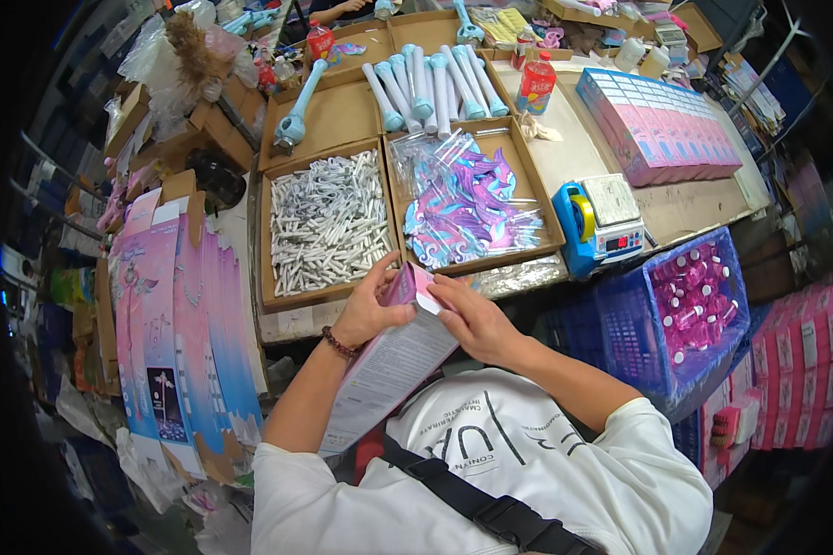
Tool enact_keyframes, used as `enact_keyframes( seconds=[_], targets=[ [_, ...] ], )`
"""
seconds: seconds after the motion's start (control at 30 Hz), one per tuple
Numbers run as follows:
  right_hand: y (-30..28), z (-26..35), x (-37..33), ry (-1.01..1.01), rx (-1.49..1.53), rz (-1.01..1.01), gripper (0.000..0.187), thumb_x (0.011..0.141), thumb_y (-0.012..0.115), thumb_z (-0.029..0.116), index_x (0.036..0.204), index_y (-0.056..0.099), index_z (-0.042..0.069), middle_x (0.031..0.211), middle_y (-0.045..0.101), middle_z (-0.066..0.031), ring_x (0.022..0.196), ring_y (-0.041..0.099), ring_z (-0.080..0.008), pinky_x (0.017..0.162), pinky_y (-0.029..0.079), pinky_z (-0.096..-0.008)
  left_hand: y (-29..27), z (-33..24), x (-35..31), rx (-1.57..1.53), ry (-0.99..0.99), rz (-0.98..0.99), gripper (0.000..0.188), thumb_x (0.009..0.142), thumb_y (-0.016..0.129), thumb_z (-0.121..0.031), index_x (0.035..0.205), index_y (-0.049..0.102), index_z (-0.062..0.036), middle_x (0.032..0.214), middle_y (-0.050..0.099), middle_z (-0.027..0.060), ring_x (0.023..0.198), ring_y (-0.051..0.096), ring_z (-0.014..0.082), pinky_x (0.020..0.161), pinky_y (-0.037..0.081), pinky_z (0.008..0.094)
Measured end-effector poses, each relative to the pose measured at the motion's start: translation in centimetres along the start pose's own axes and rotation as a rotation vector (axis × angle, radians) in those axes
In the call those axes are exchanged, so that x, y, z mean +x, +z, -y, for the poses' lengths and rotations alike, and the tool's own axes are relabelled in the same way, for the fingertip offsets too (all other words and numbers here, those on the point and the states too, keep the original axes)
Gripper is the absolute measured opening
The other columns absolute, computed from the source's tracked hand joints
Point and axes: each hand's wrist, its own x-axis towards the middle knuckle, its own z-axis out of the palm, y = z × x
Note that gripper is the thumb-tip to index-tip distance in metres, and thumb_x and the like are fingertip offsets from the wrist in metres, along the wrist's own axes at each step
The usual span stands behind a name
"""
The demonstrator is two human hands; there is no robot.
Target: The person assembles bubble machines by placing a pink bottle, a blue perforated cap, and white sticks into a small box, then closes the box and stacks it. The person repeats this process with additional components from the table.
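Note:
A long pink and grey printed cardboard box (389, 370) stands tilted against my front, its upper end toward the table. My left hand (368, 310) grips the box's left side near that end, thumb on the printed panel. My right hand (477, 319) is closed over the right side at the top, fingers on the white flap. Whether anything is inside the box is hidden. Just beyond my hands lie a carton tray of small white sticks (329, 222) and one of purple and blue mermaid-tail-shaped pieces (472, 199) in clear wrapping.
Behind are white tubes with light-blue ends (435, 88) and a light-blue wand (296, 116). Flat printed boxes (171, 324) are stacked left. At right stand a scale (611, 217), a tape dispenser (574, 227), a row of closed boxes (657, 125) and a blue crate (634, 333) of pink bottles.

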Motion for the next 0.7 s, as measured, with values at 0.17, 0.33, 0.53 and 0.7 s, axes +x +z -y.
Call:
enact_keyframes(
  seconds=[0.17, 0.33, 0.53, 0.7],
  targets=[
    [-0.3, 1.3, 0.8, 0.064, -0.09, -0.102, 0.033, 0.093, 0.058, 0.01, 0.125, 0.054, 0.004, 0.106, 0.064, -0.0196, 0.094, 0.065, -0.0361, 0.076, 0.053, -0.0396, 0.0, -0.2, -0.5, -0.042, -0.078, 0.008, 0.103, 0.071, 0.083, -0.025, 0.149, 0.02, -0.001, 0.131, 0.051, 0.0168, 0.117, 0.053, 0.0227, 0.1, 0.043, 0.0353],
    [-0.6, 0.1, 0.8, 0.208, 0.064, 0.01, 0.029, 0.092, 0.06, 0.005, 0.121, 0.061, 0.004, 0.095, 0.068, -0.0147, 0.079, 0.067, -0.0231, 0.066, 0.05, -0.0318, -0.2, -0.1, -1.1, -0.07, -0.11, 0.008, 0.1, 0.073, 0.081, -0.022, 0.149, 0.02, -0.0009, 0.131, 0.051, 0.0174, 0.114, 0.055, 0.0225, 0.098, 0.044, 0.0353],
    [-0.2, -0.2, 0.0, 0.224, 0.377, 0.199, 0.039, 0.095, 0.056, 0.009, 0.134, 0.052, 0.003, 0.129, 0.056, -0.0151, 0.124, 0.049, -0.022, 0.103, 0.037, -0.0324, -0.6, 0.1, -1.2, -0.027, -0.092, -0.038, 0.098, 0.073, 0.08, -0.014, 0.15, 0.02, -0.0016, 0.126, 0.055, 0.0158, 0.11, 0.058, 0.0212, 0.097, 0.045, 0.0334],
    [0.6, 0.3, -0.8, 0.056, 0.162, 0.255, 0.06, 0.094, 0.057, 0.017, 0.147, 0.031, 0.005, 0.153, 0.027, -0.0181, 0.142, 0.028, -0.0311, 0.115, 0.023, -0.0409, -0.5, 0.0, -0.8, -0.076, -0.048, -0.028, 0.096, 0.071, 0.082, -0.014, 0.149, 0.026, -0.0014, 0.123, 0.056, 0.0132, 0.11, 0.056, 0.0193, 0.095, 0.046, 0.0321]
  ],
)
